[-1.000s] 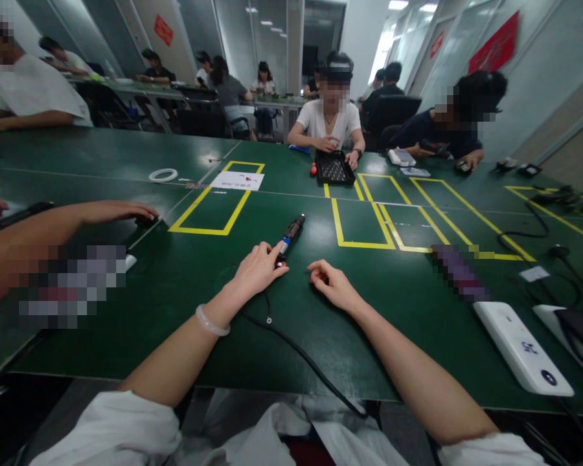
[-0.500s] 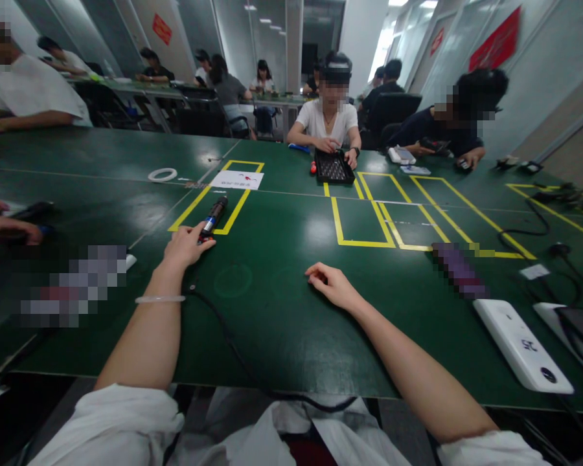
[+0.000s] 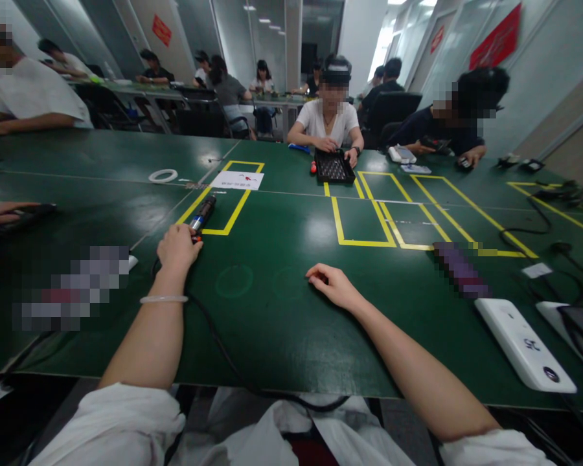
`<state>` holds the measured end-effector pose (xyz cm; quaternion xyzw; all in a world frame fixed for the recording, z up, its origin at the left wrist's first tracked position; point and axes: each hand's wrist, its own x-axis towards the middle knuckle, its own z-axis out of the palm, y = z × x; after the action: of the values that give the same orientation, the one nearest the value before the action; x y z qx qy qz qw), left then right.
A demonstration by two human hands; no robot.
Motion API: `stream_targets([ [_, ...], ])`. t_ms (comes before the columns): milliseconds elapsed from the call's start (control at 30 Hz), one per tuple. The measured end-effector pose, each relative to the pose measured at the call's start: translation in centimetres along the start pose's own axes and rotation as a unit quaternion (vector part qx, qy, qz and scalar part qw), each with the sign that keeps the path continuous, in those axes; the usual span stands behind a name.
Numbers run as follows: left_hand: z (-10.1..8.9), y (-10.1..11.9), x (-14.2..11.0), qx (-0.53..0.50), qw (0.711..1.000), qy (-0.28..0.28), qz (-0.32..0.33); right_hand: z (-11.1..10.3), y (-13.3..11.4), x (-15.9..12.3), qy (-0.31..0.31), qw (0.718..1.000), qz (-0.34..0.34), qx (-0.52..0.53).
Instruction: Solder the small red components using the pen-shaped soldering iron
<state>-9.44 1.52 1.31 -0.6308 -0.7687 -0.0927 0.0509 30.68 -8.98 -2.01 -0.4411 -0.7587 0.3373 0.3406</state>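
Note:
My left hand (image 3: 179, 247) rests on the green table (image 3: 282, 310) with its fingers curled round the near end of a black corded tool (image 3: 203, 213) with a blue band. The tool lies flat, pointing away over the corner of a yellow taped rectangle (image 3: 221, 195). Its black cable (image 3: 223, 353) runs back past my left forearm and off the table's front edge. A pale bangle sits on my left wrist. My right hand (image 3: 333, 285) lies on the table near the middle, fingers loosely curled, holding nothing I can see.
A white paper (image 3: 236, 180) and a white ring (image 3: 162, 175) lie beyond the tool. A white flat device (image 3: 523, 344) and cables sit at the right. Another person's hand (image 3: 4, 210) rests at the far left. A person opposite handles a black tray (image 3: 334, 168).
My left hand has carried the tool from the table's middle far to the left, onto the yellow rectangle's corner. The cable swung left with it. My right hand stayed put.

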Motion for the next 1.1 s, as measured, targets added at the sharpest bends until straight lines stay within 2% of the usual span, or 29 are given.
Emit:
stream_targets([
  [100, 0.0, 0.1, 0.1, 0.011, 1.0, -0.001, -0.01, 0.1, 0.1, 0.0, -0.001, 1.0, 0.002, 0.0],
  [200, 0.0, 0.5, 0.0, 0.014, 0.999, 0.034, -0.022, 0.1, 0.2, 0.1, -0.002, 1.0, 0.002, -0.002],
  [267, -0.2, 1.4, -0.2, -0.007, 0.997, 0.071, -0.016, 0.2, 0.2, 0.0, -0.002, 1.0, 0.002, -0.004],
  [333, -0.5, 3.0, -0.8, -0.069, 0.994, 0.08, 0.017, 0.2, 0.2, 0.0, -0.002, 1.0, 0.003, -0.006],
  [400, -1.0, 5.4, -1.9, -0.169, 0.981, 0.041, 0.091, 0.2, 0.2, 0.0, -0.002, 1.0, 0.004, -0.007],
  [433, -1.2, 6.9, -2.7, -0.222, 0.964, 0.006, 0.145, 0.2, 0.2, 0.0, -0.002, 1.0, 0.003, -0.007],
  [533, -1.6, 11.5, -5.7, -0.328, 0.89, -0.103, 0.298, 0.3, 0.2, 0.1, -0.001, 1.0, 0.004, -0.001],
  [600, -1.8, 13.9, -7.8, -0.359, 0.844, -0.158, 0.366, 0.3, 0.1, 0.1, -0.001, 1.0, 0.003, 0.017],
  [700, -1.8, 16.0, -10.0, -0.39, 0.796, -0.241, 0.395, 0.3, -0.1, 0.0, -0.009, 0.998, -0.003, 0.056],
  [833, -1.8, 16.5, -11.0, -0.42, 0.747, -0.321, 0.403, 0.3, -0.6, -0.1, -0.041, 0.995, -0.016, 0.094],
  [1000, -1.9, 16.5, -11.4, -0.433, 0.721, -0.362, 0.403, 0.5, -0.8, -0.2, -0.057, 0.989, -0.031, 0.136],
  [1100, -1.6, 16.6, -11.4, -0.447, 0.716, -0.366, 0.39, 0.6, -0.6, -0.1, -0.063, 0.986, -0.028, 0.149],
])
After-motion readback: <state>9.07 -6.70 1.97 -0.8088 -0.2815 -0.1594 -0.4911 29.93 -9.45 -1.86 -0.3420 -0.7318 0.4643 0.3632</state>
